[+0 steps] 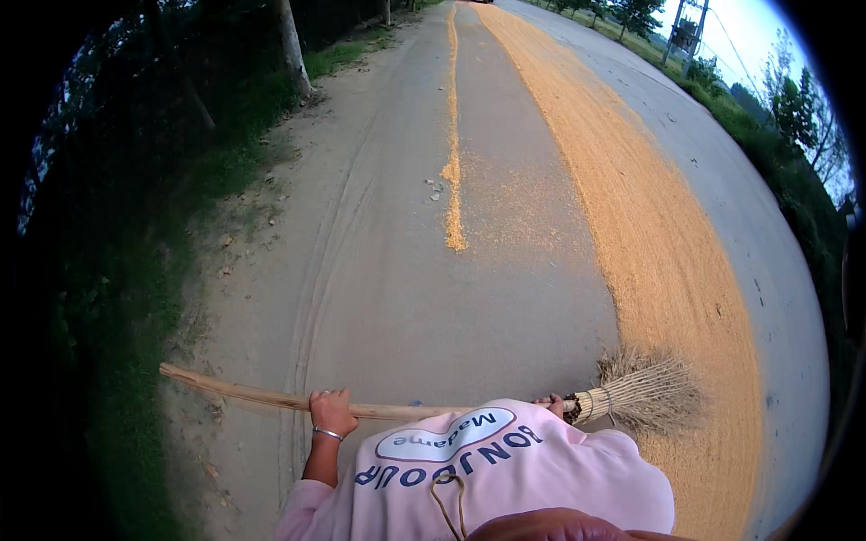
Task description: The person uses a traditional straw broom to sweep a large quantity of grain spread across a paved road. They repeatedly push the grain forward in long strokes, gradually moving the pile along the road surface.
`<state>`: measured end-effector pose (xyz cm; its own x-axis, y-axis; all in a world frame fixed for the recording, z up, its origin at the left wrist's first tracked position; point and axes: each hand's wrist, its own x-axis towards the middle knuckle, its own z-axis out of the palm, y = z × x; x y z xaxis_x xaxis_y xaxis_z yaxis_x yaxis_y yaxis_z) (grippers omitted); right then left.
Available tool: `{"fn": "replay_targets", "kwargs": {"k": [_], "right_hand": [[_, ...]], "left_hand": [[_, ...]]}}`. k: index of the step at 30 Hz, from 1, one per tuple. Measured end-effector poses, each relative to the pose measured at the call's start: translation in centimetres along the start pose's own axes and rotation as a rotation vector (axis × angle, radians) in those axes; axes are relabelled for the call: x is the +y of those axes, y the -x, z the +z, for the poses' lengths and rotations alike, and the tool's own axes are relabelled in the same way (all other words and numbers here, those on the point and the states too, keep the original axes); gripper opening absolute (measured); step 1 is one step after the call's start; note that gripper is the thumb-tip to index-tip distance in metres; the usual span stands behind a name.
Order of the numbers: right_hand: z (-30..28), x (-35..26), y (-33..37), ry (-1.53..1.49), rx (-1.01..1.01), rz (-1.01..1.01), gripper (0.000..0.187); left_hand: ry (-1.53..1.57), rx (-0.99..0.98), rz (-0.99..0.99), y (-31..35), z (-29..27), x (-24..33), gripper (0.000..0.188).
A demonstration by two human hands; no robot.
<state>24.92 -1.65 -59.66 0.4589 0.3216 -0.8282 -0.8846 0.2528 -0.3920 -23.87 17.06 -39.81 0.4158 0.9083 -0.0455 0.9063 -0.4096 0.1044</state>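
A broom of bundled twigs point(654, 392) lies crosswise in front of my body, its long wooden handle point(244, 390) reaching out to the left. My left hand point(334, 412) is wrapped round the middle of that handle, with a bracelet on the wrist. Close to the bound neck of the broom, my right hand point(555, 406) grips the handle; my pink top point(577, 469) hides most of this hand. The twig head is over the near left edge of a wide band of orange-yellow grain point(631, 198), which looks like corn kernels. Whether the twigs touch it I cannot tell.
A narrow line of the same grain point(454, 180) runs up the grey road point(397, 298), with scattered kernels point(523, 207) beside it. Small stones point(436, 189) lie left of the line. Grass and a tree trunk point(293, 50) border the left; a utility pole point(695, 41) stands far right.
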Motion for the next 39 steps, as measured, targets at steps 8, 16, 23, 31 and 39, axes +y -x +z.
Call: {"fn": "replay_targets", "kwargs": {"k": [8,16,23,31,39], "right_hand": [[24.2,14.1,1.5,0.288,-0.158,0.327,0.020],[31.0,30.0,5.5,0.696,-0.346,0.604,0.010],[35.8,38.6,7.3,0.925,-0.558,0.830,0.012],[37.9,36.0,2.4,0.834,-0.500,0.864,0.011],[35.3,16.2,-6.7,0.246,-0.285,0.655,0.009]], "left_hand": [[-0.130,0.193,-0.405,6.6,-4.1,-6.6,0.023],[-0.344,0.012,-0.977,18.4,-6.5,0.2,0.020],[-0.648,0.063,-1.153,16.1,-11.4,9.0,0.016],[-0.800,0.093,-0.796,7.3,-18.4,7.9,0.018],[-0.683,0.140,-0.256,-7.9,-18.7,6.6,0.023]]}}
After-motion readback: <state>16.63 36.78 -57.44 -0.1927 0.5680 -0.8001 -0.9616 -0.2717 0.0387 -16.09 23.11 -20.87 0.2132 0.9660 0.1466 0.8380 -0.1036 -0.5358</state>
